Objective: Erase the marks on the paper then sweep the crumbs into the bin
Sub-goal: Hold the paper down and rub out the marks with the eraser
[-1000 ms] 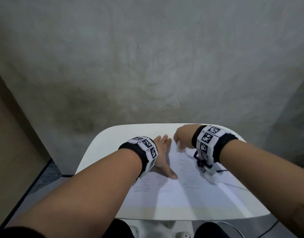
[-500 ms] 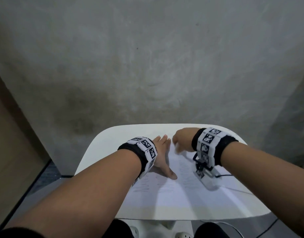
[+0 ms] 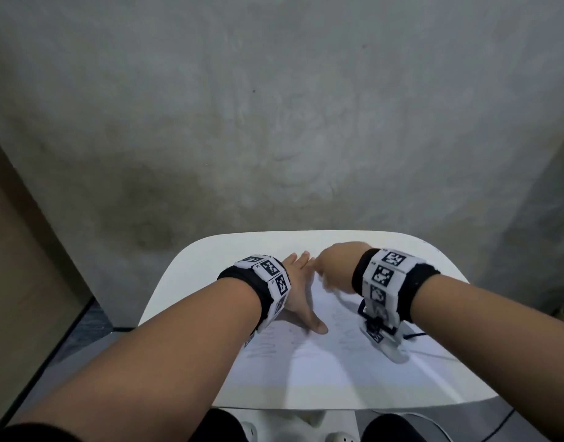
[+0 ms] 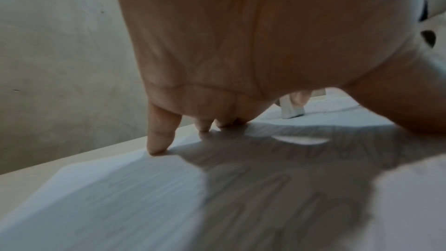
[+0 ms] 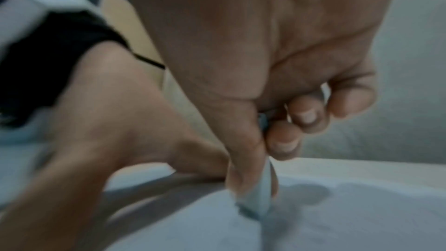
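A white sheet of paper with faint grey pencil scribbles lies on a small white table. My left hand lies flat on the paper's left part, fingers straight, pressing it down; its fingertips touch the sheet's far edge. My right hand pinches a white eraser between thumb and fingers, its tip on the paper near the far edge. The same eraser shows under my left palm. The right wrist view is blurred.
A grey concrete wall rises right behind the table. A brown panel stands at the left. A thin black cable runs over the table's right side. No bin is in view.
My right hand with the eraser has slid left along the paper's far edge, close to my left fingertips. The left hand has stayed flat in place.
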Demonstrator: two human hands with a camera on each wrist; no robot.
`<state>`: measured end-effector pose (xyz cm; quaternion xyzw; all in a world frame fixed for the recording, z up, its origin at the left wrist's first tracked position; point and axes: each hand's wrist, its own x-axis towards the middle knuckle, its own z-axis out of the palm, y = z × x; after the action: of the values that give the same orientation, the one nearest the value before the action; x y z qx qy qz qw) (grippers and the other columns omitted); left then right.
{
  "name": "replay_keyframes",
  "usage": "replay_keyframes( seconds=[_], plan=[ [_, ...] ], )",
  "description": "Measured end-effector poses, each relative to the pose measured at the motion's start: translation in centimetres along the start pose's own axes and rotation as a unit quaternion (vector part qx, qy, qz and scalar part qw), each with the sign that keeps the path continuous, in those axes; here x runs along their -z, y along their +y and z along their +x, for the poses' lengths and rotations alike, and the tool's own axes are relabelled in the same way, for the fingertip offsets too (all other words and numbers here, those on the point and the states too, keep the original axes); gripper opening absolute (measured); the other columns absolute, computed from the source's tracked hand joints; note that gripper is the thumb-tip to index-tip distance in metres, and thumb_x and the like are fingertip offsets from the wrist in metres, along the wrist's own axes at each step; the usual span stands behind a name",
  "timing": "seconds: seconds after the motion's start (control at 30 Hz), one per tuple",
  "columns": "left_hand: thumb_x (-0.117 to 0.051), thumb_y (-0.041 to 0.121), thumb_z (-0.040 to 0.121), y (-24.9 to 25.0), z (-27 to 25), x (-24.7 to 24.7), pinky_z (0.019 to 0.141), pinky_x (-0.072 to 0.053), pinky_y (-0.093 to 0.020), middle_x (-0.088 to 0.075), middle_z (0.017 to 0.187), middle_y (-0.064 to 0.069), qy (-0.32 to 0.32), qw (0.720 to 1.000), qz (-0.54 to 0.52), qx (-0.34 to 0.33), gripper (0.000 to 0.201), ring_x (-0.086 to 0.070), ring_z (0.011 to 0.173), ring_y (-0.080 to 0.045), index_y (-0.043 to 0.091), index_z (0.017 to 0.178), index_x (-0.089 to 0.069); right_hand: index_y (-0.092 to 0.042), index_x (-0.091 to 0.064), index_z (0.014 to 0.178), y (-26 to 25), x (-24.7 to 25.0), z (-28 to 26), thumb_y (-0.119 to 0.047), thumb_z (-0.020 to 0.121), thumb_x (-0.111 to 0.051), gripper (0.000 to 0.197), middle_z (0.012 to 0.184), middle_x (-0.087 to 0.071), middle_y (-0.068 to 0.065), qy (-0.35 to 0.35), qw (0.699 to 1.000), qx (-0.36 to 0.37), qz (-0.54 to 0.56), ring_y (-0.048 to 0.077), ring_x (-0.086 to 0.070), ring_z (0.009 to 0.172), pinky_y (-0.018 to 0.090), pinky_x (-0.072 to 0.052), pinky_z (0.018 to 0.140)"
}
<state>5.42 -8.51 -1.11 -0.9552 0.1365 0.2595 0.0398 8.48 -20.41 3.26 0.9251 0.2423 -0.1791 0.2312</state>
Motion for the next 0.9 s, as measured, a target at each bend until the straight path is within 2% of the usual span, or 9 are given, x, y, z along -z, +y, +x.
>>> replay_keyframes(
  seconds=[0.17, 0.27, 0.33, 0.43, 0.53, 0.67, 0.73, 0.83, 0.9],
  plan=[
    [-0.067, 0.079, 0.065, 0.0, 0.0, 0.1, 0.119, -0.003, -0.052, 0.027, 0.16, 0.001, 0.0, 1.0, 0.001, -0.004, 0.14, 0.018, 0.15, -0.023, 0.02, 0.153, 0.023, -0.013, -0.069, 0.107, 0.8, 0.3, 0.1, -0.026, 0.087, -0.063, 0.025, 0.103, -0.07, 0.001, 0.012, 1.0, -0.023, -0.007, 0.022, -0.064, 0.088, 0.034, -0.052, 0.076],
    [-0.07, 0.078, 0.063, -0.1, 0.1, 0.0, 0.119, -0.002, -0.052, 0.026, 0.161, 0.001, 0.007, 1.0, -0.013, -0.006, 0.14, 0.018, 0.149, -0.023, 0.025, 0.153, 0.023, -0.016, -0.063, 0.119, -0.7, -0.1, -0.5, -0.028, 0.093, -0.056, 0.03, 0.113, -0.067, 0.0, -0.002, 1.0, 0.017, 0.004, 0.022, -0.063, 0.104, 0.031, -0.047, 0.08],
    [-0.067, 0.077, 0.068, 0.1, -0.4, 0.2, 0.119, -0.001, -0.049, 0.026, 0.161, 0.0, 0.001, 1.0, 0.0, -0.008, 0.137, 0.019, 0.149, -0.023, 0.018, 0.153, 0.023, -0.013, -0.064, 0.118, 0.6, -0.1, -0.6, -0.031, 0.093, -0.055, 0.032, 0.116, -0.067, 0.002, -0.001, 1.0, -0.005, 0.005, 0.023, -0.063, 0.106, 0.031, -0.048, 0.082],
    [-0.065, 0.077, 0.07, 0.2, -0.5, 0.2, 0.119, -0.001, -0.049, 0.026, 0.161, -0.001, 0.003, 1.0, 0.011, -0.005, 0.136, 0.018, 0.149, -0.023, 0.016, 0.153, 0.022, -0.013, -0.065, 0.106, 0.9, 0.0, -0.8, -0.024, 0.091, -0.057, 0.021, 0.101, -0.067, -0.001, 0.018, 0.999, -0.038, 0.007, 0.023, -0.064, 0.094, 0.033, -0.05, 0.078],
    [-0.068, 0.075, 0.069, 0.2, -0.4, 0.1, 0.119, -0.001, -0.049, 0.025, 0.161, 0.0, 0.011, 1.0, -0.002, -0.003, 0.136, 0.018, 0.149, -0.022, 0.019, 0.154, 0.022, -0.014, -0.06, 0.104, -1.0, -0.9, -1.5, -0.023, 0.093, -0.051, 0.016, 0.09, -0.062, 0.0, 0.017, 0.999, 0.006, 0.026, 0.022, -0.059, 0.087, 0.03, -0.044, 0.071],
    [-0.066, 0.075, 0.071, 0.3, -0.9, 0.5, 0.119, 0.001, -0.049, 0.027, 0.161, 0.001, -0.002, 1.0, 0.001, -0.005, 0.133, 0.02, 0.149, -0.021, 0.017, 0.153, 0.022, -0.014, -0.065, 0.104, 1.0, -0.7, -1.6, -0.025, 0.092, -0.051, 0.021, 0.101, -0.068, -0.001, 0.032, 0.998, -0.052, 0.035, 0.022, -0.063, 0.091, 0.031, -0.046, 0.075],
    [-0.066, 0.075, 0.071, 0.4, -0.7, 0.4, 0.119, 0.0, -0.048, 0.026, 0.161, 0.001, 0.002, 1.0, 0.006, -0.004, 0.134, 0.019, 0.149, -0.022, 0.017, 0.153, 0.022, -0.016, -0.062, 0.104, -0.2, -0.8, -2.0, -0.022, 0.094, -0.049, 0.018, 0.097, -0.065, -0.001, 0.047, 0.999, -0.023, -0.012, 0.023, -0.062, 0.091, 0.031, -0.04, 0.073],
    [-0.067, 0.075, 0.07, 0.2, -0.6, 0.2, 0.119, -0.001, -0.048, 0.026, 0.161, 0.002, 0.002, 1.0, 0.001, -0.003, 0.134, 0.019, 0.149, -0.021, 0.018, 0.153, 0.022, -0.012, -0.06, 0.108, -0.6, -1.2, -2.1, -0.022, 0.094, -0.049, 0.02, 0.085, -0.058, -0.001, 0.01, 0.999, 0.031, 0.027, 0.023, -0.056, 0.086, 0.026, -0.04, 0.066],
    [-0.066, 0.076, 0.071, 0.2, -0.7, 0.4, 0.119, 0.001, -0.049, 0.027, 0.16, 0.002, -0.002, 1.0, -0.002, -0.005, 0.134, 0.02, 0.149, -0.021, 0.018, 0.153, 0.022, -0.013, -0.063, 0.109, 0.9, -0.7, -2.2, -0.025, 0.093, -0.05, 0.024, 0.096, -0.065, -0.001, 0.012, 0.999, -0.009, 0.028, 0.023, -0.059, 0.09, 0.028, -0.043, 0.072]
  ],
)
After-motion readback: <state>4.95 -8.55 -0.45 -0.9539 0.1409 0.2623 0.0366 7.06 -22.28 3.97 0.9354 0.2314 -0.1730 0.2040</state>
